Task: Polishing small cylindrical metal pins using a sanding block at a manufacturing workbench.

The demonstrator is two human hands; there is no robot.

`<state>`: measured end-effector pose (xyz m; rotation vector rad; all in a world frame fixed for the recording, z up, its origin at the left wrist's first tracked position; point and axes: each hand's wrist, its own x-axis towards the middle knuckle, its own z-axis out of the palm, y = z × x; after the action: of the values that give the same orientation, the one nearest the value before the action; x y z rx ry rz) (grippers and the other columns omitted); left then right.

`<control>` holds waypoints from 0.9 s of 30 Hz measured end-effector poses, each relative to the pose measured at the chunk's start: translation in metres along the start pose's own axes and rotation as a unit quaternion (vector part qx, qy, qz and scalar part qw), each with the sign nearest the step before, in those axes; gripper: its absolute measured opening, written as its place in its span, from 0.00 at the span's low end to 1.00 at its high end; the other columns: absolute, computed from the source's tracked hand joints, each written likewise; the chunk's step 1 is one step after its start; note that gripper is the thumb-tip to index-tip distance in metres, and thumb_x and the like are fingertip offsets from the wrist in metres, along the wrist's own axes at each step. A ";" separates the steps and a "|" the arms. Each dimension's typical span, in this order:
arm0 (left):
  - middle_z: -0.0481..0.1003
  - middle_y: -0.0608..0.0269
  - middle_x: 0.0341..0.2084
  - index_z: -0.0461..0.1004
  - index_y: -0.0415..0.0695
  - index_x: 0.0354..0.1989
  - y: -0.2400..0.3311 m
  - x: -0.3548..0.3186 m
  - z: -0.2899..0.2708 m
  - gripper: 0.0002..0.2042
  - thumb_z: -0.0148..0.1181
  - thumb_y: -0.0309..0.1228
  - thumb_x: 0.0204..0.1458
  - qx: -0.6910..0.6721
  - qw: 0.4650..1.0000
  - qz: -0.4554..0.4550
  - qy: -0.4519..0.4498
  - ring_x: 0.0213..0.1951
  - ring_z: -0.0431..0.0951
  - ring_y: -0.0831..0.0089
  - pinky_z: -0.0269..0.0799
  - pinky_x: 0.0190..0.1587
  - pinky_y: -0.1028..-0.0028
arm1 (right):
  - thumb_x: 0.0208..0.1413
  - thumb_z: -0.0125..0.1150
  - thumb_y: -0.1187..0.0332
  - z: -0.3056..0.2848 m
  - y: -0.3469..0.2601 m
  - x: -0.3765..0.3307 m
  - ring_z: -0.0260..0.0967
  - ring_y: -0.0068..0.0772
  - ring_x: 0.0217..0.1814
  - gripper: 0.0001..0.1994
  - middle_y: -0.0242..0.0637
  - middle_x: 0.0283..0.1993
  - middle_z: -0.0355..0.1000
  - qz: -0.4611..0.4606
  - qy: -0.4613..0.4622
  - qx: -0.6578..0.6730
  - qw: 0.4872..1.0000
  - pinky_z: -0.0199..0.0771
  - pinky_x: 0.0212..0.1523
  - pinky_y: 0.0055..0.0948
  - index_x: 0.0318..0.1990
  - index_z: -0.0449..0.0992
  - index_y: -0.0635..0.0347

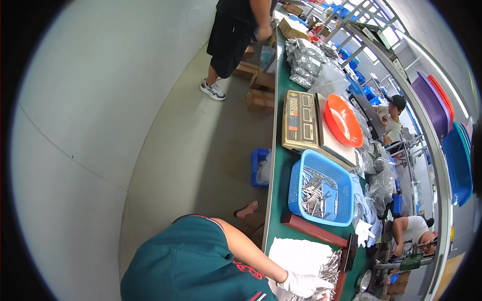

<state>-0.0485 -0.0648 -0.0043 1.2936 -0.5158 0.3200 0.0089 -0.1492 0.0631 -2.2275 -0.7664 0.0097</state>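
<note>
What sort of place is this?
Probably a small-parts workshop, judging by the weighing scale on the green workbench, the blue basket of slim metal pieces and piled plastic bags.

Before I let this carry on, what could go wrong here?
The gloved left hand is at loose metal pins heaped by the white cloth; a careless sweep could scatter them.

The blue basket, also holding loose pins, stands close to the scale; a knock might disturb both.
</note>
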 end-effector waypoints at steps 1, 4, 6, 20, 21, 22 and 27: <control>0.66 0.49 0.58 0.58 0.41 0.65 0.015 -0.002 -0.003 0.31 0.52 0.27 0.48 -0.022 0.999 -0.042 -0.026 0.59 0.65 0.58 0.59 0.61 0.63 | 0.57 0.55 0.61 0.002 0.002 0.001 0.70 0.33 0.33 0.15 0.43 0.34 0.74 0.004 0.000 0.011 1.000 0.68 0.34 0.27 0.42 0.74 0.67; 0.68 0.48 0.56 0.58 0.41 0.65 -0.012 -0.006 0.013 0.31 0.48 0.22 0.47 0.071 0.997 -0.016 -0.028 0.56 0.67 0.56 0.62 0.57 0.67 | 0.57 0.56 0.61 0.008 0.010 -0.001 0.70 0.32 0.33 0.15 0.42 0.33 0.74 0.015 -0.013 0.047 0.999 0.68 0.34 0.26 0.41 0.73 0.67; 0.68 0.48 0.55 0.59 0.40 0.64 0.004 0.000 0.010 0.30 0.47 0.21 0.47 0.073 0.993 -0.081 -0.056 0.56 0.67 0.56 0.62 0.57 0.67 | 0.57 0.56 0.61 0.008 0.017 0.002 0.70 0.32 0.32 0.15 0.42 0.33 0.73 0.024 -0.011 0.068 0.997 0.68 0.33 0.26 0.41 0.73 0.67; 0.70 0.58 0.52 0.58 0.43 0.65 -0.034 0.001 0.004 0.26 0.48 0.27 0.55 -0.173 0.974 -0.049 -0.136 0.51 0.69 0.71 0.64 0.53 0.74 | 0.55 0.59 0.63 -0.001 0.069 -0.032 0.69 0.28 0.30 0.14 0.40 0.32 0.73 0.123 -0.004 0.186 0.975 0.68 0.31 0.23 0.39 0.73 0.68; 0.70 0.59 0.51 0.58 0.43 0.65 -0.031 0.001 0.005 0.26 0.48 0.26 0.55 -0.186 0.972 -0.052 -0.137 0.51 0.69 0.72 0.64 0.52 0.76 | 0.55 0.59 0.63 -0.001 0.071 -0.034 0.69 0.28 0.30 0.14 0.40 0.31 0.73 0.127 -0.004 0.193 0.973 0.68 0.31 0.23 0.39 0.73 0.68; 0.71 0.60 0.51 0.58 0.43 0.64 -0.028 0.001 0.005 0.26 0.47 0.25 0.55 -0.197 0.969 -0.054 -0.138 0.50 0.70 0.73 0.65 0.51 0.77 | 0.55 0.59 0.63 -0.002 0.074 -0.036 0.69 0.28 0.30 0.14 0.39 0.31 0.73 0.129 -0.004 0.200 0.971 0.68 0.31 0.23 0.39 0.73 0.68; 0.67 0.57 0.53 0.55 0.36 0.65 0.010 0.016 -0.003 0.32 0.42 0.13 0.46 -0.134 0.947 -0.229 -0.179 0.52 0.66 0.74 0.63 0.54 0.78 | 0.55 0.60 0.63 -0.003 0.082 -0.045 0.69 0.27 0.29 0.14 0.39 0.31 0.73 0.138 -0.008 0.233 0.963 0.68 0.30 0.22 0.38 0.73 0.68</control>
<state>-0.0394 -0.0607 0.0121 1.1669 -0.5245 -0.3700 0.0152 -0.2182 -0.0001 -1.8619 -0.4025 0.3133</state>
